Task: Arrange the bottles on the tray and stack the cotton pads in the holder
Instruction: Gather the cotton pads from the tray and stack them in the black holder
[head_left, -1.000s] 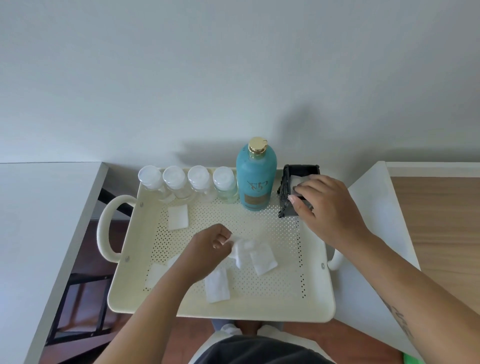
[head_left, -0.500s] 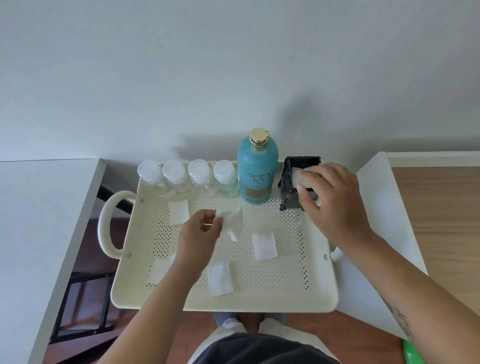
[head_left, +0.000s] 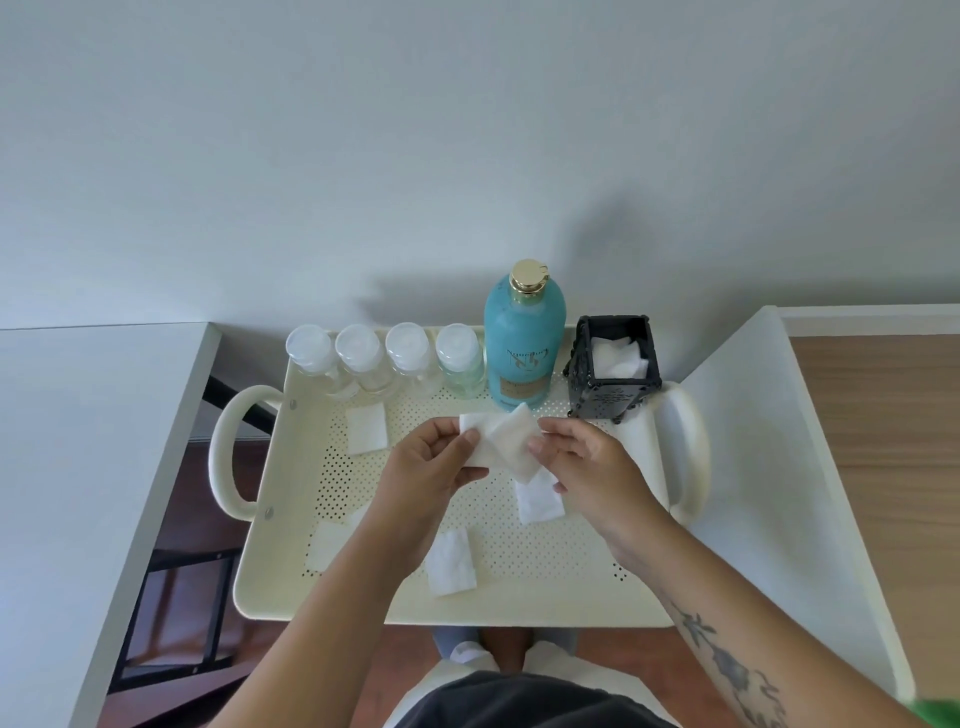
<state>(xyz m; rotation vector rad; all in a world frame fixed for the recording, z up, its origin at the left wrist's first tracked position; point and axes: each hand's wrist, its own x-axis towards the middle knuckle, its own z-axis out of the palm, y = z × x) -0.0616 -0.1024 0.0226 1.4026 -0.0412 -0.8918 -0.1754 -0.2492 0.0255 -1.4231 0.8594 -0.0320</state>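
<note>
Both hands pinching cotton pads above the tray, mid-air.

Left hand (head_left: 431, 462) and right hand (head_left: 587, 462) meet over the middle of the tray (head_left: 519, 608), fingers closed on a small bunch of held pads (head_left: 506, 441); how many pads, cannot tell. Landmark = teal bottle (head_left: 523, 338), upright at the tray's far edge. Just left of it, four small clear bottles (head_left: 384, 358) in a row, upright. Just right of it, black holder (head_left: 615, 366) with white pads inside. Loose pads (head_left: 451, 564) lie flat on the tray floor nearer the person than the teal bottle: one far-left below the small bottles, one under the right hand, two near the left forearm. Tray bridges two white tabletops (head_left: 78, 441).
</note>
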